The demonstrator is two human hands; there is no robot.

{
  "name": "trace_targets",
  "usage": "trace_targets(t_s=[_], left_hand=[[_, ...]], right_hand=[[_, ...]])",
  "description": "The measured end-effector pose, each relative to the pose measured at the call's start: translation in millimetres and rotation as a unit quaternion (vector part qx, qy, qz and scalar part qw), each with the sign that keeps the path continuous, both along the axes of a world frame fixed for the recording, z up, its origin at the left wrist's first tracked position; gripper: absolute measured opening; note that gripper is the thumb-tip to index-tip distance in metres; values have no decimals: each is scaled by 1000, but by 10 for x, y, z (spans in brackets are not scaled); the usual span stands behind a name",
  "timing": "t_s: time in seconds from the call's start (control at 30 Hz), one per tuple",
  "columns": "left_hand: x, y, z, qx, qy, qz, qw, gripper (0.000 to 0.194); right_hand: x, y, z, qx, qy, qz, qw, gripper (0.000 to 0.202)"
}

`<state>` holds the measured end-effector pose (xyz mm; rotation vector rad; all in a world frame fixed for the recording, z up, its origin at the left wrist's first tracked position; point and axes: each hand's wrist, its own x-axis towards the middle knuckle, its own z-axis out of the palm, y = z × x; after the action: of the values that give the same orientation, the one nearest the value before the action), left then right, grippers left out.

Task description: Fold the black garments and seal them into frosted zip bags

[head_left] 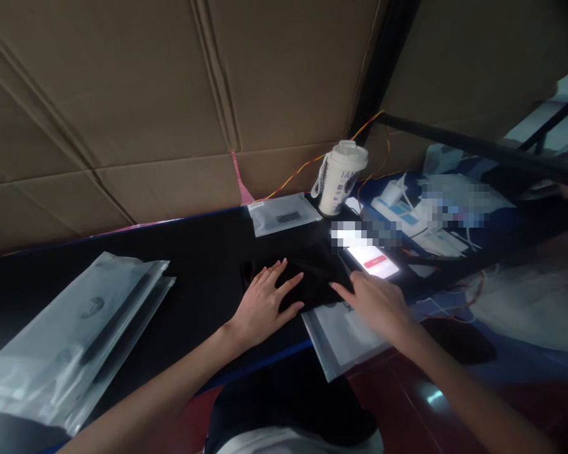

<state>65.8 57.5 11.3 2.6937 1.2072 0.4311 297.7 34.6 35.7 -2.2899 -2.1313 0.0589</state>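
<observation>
Head view: hands about a dark, cloth-like item (318,282). The item lay on the black tabletop (203,252), in front of the person; its long axis appeared to run left to right, although its outline merged with the dark surface. The left hand (261,301) was the nearer, palm down over the item's left part, with fingers spread apart and clamped on nothing visible. The right hand (378,301) stood at the opposite end, one digit extended leftward toward the item; whether it pressed or pinched the material could not be told. From the right hand, the item therefore lay to the left. A clear plastic bag (334,343) lay partly beneath the right hand, and a lit phone (381,266) just beyond it.
</observation>
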Motion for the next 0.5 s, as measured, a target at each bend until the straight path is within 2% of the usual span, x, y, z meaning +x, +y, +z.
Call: trace_targets(t_s=[0.07,0.17,0.27,0.37,0.43,0.5], left_hand=[[-1,-3,-3,1,4,0,1000,53],[-4,-9,-2,-7,6,0,1000,53],[-15,-16,6,-40,-14,0,999,54],[-26,-5,26,-106,-108,19,988,50],[-28,27,38,-179,-233,66,953,47],[-31,84,46,-258,-391,131,874,46]], right_hand=[[23,13,-12,0,52,-13,999,31],[57,28,-64,19,191,-27,981,23],[51,39,-120,73,336,-34,938,24],[-61,53,-91,185,403,-16,896,28],[-212,55,-18,260,413,24,872,28],[-408,37,58,315,393,84,860,27]])
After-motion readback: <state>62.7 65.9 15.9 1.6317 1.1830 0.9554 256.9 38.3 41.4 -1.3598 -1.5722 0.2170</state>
